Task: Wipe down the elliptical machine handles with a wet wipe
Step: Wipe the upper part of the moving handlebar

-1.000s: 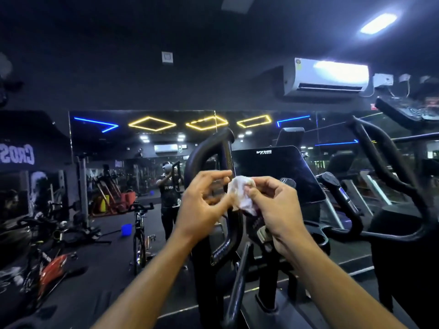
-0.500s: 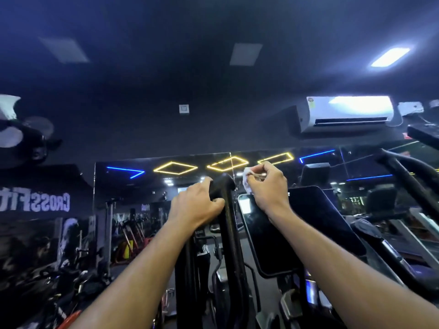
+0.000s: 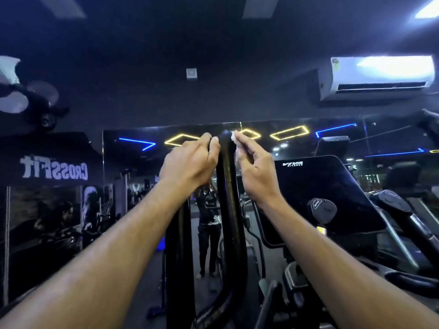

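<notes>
Progress looks early to me. Left hand is curled round the top of the left handle, centre of the frame, gripping it as if to steady the bar. Right hand pinches the wet wipe between thumb and forefinger, other fingers loosely curled, and presses it against the right side of the handle's rounded tip. So my read is the wiping is only starting at the very top; the long black shaft running down to the bottom of the frame looks not yet covered, though honestly wet vs dry is impossible to tell in this light.

Second moving handle isn't clearly in view at all. Short grips beside the console at right of centre presumably need doing too. Most of the wipe is hidden behind the fingers, only a small white corner shows. Room is dark and the edges are blurry.
</notes>
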`<act>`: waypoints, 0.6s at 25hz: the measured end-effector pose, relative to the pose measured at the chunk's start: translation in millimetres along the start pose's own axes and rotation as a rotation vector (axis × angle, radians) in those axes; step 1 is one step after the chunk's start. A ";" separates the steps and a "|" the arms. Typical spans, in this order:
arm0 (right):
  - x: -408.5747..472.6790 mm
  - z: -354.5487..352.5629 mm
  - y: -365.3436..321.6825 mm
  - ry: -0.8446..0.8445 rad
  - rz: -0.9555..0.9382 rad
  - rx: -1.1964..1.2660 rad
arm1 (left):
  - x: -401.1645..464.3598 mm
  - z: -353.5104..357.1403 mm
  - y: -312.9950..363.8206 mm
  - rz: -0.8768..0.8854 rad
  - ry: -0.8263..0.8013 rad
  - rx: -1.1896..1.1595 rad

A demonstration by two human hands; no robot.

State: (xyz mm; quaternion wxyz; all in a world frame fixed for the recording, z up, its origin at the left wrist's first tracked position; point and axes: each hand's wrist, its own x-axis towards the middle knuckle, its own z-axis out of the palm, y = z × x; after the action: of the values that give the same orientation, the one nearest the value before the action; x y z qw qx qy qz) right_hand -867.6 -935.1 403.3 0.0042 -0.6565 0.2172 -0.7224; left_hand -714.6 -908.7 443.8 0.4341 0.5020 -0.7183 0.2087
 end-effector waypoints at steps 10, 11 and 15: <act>2.1 10.0 4.2 0.069 0.102 0.093 | -3.9 -4.3 3.5 -0.059 -0.009 -0.053; -5.4 11.5 -0.8 0.119 0.052 0.013 | -4.9 -4.1 3.9 -0.066 -0.009 -0.056; 39.1 8.5 -4.5 0.008 0.032 0.031 | -3.1 -3.9 2.8 -0.083 -0.006 -0.097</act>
State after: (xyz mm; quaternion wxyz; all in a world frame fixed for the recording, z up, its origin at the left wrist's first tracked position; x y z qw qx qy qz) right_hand -863.7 -945.1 442.1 0.0252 -0.6500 0.2166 -0.7280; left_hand -715.1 -903.0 443.7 0.4642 0.5105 -0.7072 0.1540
